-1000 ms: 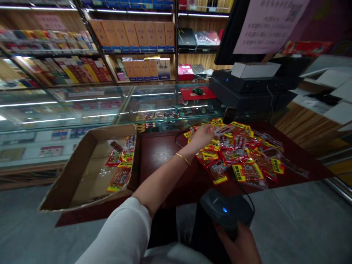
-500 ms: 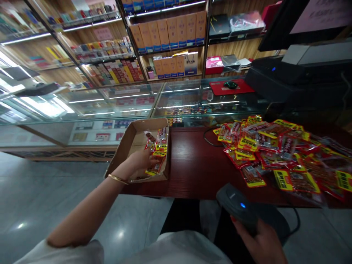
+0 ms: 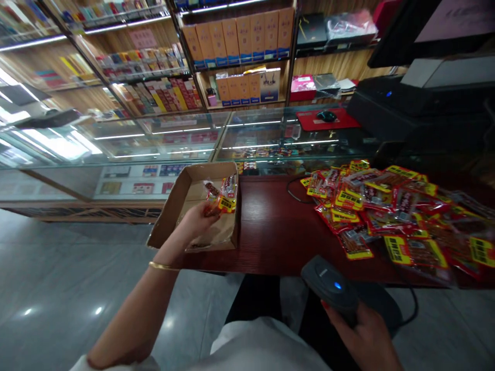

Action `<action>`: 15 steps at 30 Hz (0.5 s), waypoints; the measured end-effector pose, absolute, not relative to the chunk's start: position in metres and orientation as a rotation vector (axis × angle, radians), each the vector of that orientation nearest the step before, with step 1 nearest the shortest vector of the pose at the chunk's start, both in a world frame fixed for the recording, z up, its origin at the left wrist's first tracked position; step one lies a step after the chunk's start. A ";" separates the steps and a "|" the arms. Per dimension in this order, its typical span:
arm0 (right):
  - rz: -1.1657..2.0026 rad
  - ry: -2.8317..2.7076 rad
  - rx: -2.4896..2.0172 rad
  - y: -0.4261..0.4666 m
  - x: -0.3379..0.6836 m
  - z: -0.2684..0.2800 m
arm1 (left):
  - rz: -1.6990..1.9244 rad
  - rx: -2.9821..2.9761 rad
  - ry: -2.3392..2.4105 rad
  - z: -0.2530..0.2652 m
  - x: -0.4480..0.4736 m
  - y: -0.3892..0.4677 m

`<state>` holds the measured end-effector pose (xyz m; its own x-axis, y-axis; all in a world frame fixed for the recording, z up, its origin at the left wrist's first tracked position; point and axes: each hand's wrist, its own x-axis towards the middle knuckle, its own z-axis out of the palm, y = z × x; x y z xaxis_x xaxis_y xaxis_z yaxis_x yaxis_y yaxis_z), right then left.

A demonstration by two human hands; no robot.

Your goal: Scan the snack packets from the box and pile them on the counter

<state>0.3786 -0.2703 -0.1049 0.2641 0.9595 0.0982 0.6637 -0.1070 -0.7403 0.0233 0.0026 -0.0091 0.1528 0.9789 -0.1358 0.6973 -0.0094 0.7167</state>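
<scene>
Inside a shallow cardboard box point(image 3: 170, 214), my left hand point(image 3: 197, 220) has its fingers closed on a snack packet point(image 3: 226, 204) with a yellow label and red edging. Small packets point(image 3: 229, 184) lie beyond it, towards the box's far right corner. My right hand point(image 3: 369, 330) grips a dark barcode scanner point(image 3: 328, 283) with a lit blue light, held low in front of the table edge. To the right, a heap of similar snack packets point(image 3: 371, 196) covers part of the dark red wooden table point(image 3: 266, 226).
Behind the table runs a glass display counter point(image 3: 166, 136). On it are a red mouse pad point(image 3: 342, 121) with a mouse point(image 3: 327, 116). A dark machine point(image 3: 417, 111) and a monitor point(image 3: 402, 36) stand at the right. A cable point(image 3: 296, 193) lies by the heap.
My left hand has gathered up the snack packet from the near part of the box and shifted it slightly away from me, baring the cardboard there. The scanner has barely moved.
</scene>
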 end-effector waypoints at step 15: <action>0.626 -1.440 -1.808 -0.274 0.377 -0.078 | 0.334 0.987 0.996 -0.083 0.200 -0.049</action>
<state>0.3768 -0.2736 -0.0779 0.2546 0.9648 0.0661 0.6098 -0.1071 -0.7853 0.2003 -0.0492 -0.0830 0.5371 0.6417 -0.5475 0.1824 0.5453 0.8182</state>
